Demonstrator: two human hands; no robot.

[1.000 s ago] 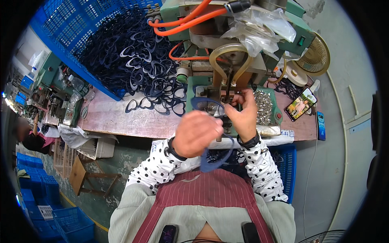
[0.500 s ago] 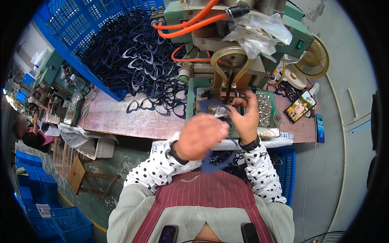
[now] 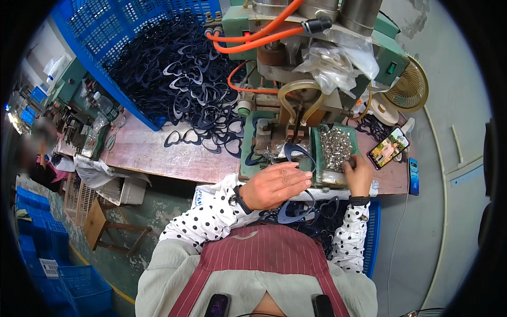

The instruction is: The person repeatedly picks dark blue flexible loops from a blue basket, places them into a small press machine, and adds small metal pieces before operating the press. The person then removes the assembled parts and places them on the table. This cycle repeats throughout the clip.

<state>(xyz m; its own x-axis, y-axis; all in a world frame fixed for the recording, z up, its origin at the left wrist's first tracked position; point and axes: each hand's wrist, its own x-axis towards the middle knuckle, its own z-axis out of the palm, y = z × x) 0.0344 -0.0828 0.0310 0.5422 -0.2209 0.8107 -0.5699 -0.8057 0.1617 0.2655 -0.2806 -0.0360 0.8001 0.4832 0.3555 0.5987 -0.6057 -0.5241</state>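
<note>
My left hand (image 3: 277, 186) is palm down in front of the green press (image 3: 253, 171), its fingers pressed together over a dark blue loop-shaped piece (image 3: 296, 215). One curved loop of dark blue shows beyond the fingers and another hangs below them; whether they are joined is hidden by the hand. At the front right corner of a green tray (image 3: 355, 138) heaped with small shiny metal parts (image 3: 335, 145), my right hand (image 3: 359, 177) has its fingertips drawn together. Anything pinched there is too small to tell.
A blue crate (image 3: 87, 50) tips a pile of dark loops (image 3: 198, 100) onto the table. Orange hoses (image 3: 259, 38) cross the machine. On the right are a phone (image 3: 388, 148) and a fan (image 3: 409, 84). Another blue basket (image 3: 373, 232) with loops stands below the table edge.
My right hand has left the press's working spot and moved right and toward me to the metal parts tray. My left hand has shifted slightly right, still with the dark blue loop piece.
</note>
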